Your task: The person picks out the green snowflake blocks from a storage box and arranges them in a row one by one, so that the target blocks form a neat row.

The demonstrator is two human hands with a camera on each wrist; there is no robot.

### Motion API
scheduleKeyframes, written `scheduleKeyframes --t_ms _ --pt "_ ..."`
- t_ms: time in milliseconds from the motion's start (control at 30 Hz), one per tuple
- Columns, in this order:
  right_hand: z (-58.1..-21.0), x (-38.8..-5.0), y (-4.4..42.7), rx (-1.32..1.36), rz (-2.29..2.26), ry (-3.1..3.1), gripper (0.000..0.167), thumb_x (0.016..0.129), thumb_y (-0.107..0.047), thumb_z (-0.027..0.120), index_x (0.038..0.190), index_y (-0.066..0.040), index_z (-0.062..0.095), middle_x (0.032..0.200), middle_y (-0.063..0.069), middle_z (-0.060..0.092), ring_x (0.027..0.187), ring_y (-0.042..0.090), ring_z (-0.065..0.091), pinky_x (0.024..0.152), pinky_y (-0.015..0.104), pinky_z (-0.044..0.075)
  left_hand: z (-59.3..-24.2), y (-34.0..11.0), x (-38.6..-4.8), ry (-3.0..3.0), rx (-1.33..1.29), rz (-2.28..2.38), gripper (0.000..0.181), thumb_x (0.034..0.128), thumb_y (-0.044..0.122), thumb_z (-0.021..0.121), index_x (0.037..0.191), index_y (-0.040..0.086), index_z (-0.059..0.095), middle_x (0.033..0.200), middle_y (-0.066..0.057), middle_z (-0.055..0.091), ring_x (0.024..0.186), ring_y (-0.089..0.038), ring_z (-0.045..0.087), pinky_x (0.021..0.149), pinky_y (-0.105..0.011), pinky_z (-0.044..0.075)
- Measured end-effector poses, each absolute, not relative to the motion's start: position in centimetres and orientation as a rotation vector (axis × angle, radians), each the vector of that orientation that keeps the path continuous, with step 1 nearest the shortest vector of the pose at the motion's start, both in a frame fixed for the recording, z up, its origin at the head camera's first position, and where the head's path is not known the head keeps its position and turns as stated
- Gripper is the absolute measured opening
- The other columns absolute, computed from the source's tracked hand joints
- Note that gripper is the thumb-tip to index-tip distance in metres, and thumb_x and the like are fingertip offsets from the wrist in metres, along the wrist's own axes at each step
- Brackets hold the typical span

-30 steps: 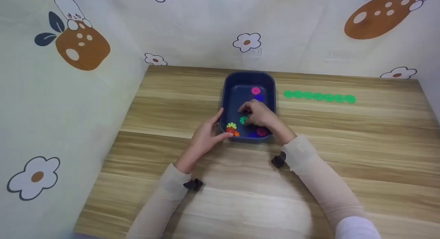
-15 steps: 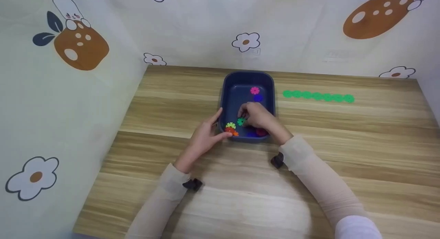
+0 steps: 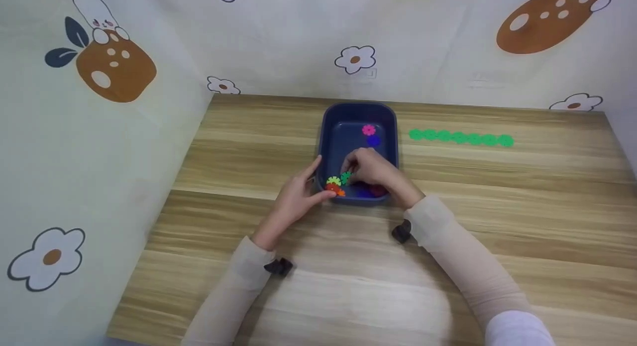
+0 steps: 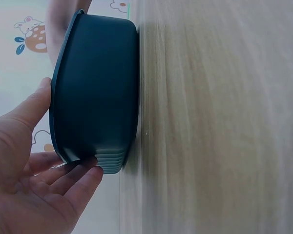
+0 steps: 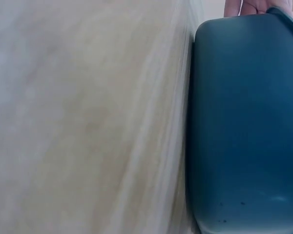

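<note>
In the head view a dark blue plastic tub (image 3: 358, 107) stands on the wooden table. My left hand (image 3: 294, 199) holds its near left corner, thumb at the near rim, fingers along the left side. The left wrist view shows this hand (image 4: 34, 180) against the tub's outer wall (image 4: 95, 87). Inside the tub, my right hand (image 3: 371, 166) pinches a green notched disc (image 3: 345, 178), its fingertips partly hidden. Beside that disc lie a yellow disc (image 3: 334, 180) and orange-red discs (image 3: 332, 187). A pink disc (image 3: 369, 130) and a blue disc (image 3: 373, 140) lie farther back.
Right of the tub, several green discs joined in a straight row (image 3: 460, 137) lie on the table (image 3: 497, 196). More blue and dark pink discs (image 3: 378, 190) sit under my right wrist, partly covered. A patterned cloth wall (image 3: 288, 42) rises behind the table.
My right hand has shifted slightly left and nearer within the tub, bringing the green disc beside the yellow one. The left hand keeps its hold on the tub.
</note>
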State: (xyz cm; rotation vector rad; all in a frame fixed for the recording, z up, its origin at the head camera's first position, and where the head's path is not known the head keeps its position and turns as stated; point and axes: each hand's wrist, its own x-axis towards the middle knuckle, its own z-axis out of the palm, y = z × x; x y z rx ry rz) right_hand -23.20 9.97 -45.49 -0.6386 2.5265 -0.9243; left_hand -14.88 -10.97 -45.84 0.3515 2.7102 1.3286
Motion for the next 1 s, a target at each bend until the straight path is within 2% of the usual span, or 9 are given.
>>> scheduleKeyframes --t_ms 433,733,833,1000 --pt "-45.59 -23.30 10.05 -0.564 -1.124 2.466 0.017 0.080 -0.001 0.080 0.096 -0.007 0.077 0.094 0.010 0.077 0.084 0.018 0.071 0.078 0.031 0.060 -45.90 -10.96 -14.98 2.730 0.362 1.300 0.087 0.0848 0.036 0.077 0.156 0.011 0.034 0.155 -0.020 0.041 0.142 -0.034 0.044 0.117 -0.046 0.040" --pt "-45.37 -23.19 9.95 -0.569 -1.178 2.453 0.016 0.079 -0.001 0.080 0.094 -0.006 0.077 0.091 0.011 0.077 0.079 0.014 0.068 0.067 0.020 0.054 -45.70 -11.09 -14.83 2.715 0.360 1.308 0.086 0.0854 0.035 0.077 0.156 0.011 0.033 0.156 -0.021 0.040 0.139 -0.034 0.048 0.114 -0.045 0.043" --pt "-45.28 -23.19 9.97 -0.563 -1.184 2.447 0.015 0.080 -0.002 0.080 0.094 -0.006 0.077 0.092 0.011 0.077 0.079 0.013 0.067 0.066 0.019 0.053 -45.74 -11.10 -14.83 2.705 0.359 1.325 0.087 0.0855 0.035 0.077 0.156 0.011 0.033 0.156 -0.020 0.039 0.140 -0.034 0.047 0.114 -0.044 0.043" --pt "-45.08 -23.14 10.07 -0.521 -1.230 2.433 0.015 0.082 -0.004 0.080 0.096 -0.006 0.076 0.092 0.011 0.076 0.070 0.011 0.062 0.054 0.020 0.049 -45.84 -11.06 -14.85 2.717 0.362 1.320 0.086 0.0854 0.036 0.077 0.156 0.012 0.033 0.156 -0.021 0.040 0.141 -0.034 0.045 0.114 -0.044 0.043"
